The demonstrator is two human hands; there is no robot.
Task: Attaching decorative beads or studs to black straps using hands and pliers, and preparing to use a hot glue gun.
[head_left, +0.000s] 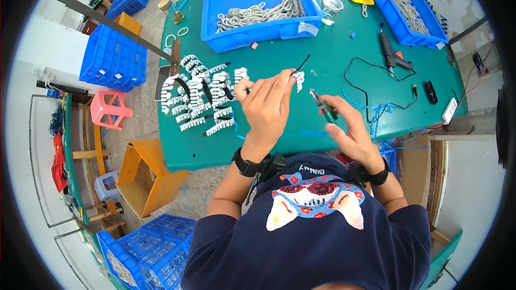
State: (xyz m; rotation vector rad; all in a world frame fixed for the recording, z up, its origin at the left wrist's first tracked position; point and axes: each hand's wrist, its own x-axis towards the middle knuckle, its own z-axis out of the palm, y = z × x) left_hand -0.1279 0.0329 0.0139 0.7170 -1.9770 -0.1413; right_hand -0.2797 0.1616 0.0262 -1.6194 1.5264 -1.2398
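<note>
Left hand (266, 102) pinching narrow, fingertips closing on a thin black strip (304, 63), its free end pointing toward the table's far edge. A short row of white pieces (299, 81) showing just beside those fingertips, over the middle of the green table (328, 53); whether the strip is running through them is hard to tell.

Right hand (352, 123) holding green-handled pliers (329, 114), fingers curling round the handles, thumb lying apart. Nose pointing toward the left hand, not touching it; too small to tell whether the tips are parting.

More white bundles (219, 88) lying near the table's left edge, crowding the left wrist. A blue tray (263, 33) of grey chains sitting at the far edge; a black glue gun (395, 56) resting toward the far right corner.

Risks, as I am judging them: a slack pinch could be letting the strip slip and the white pieces scatter; a badly aimed bite could be nicking a left fingertip, the two hands working so close. Blue strands (381, 109) lying by the near edge could be snagging the right wrist.
</note>
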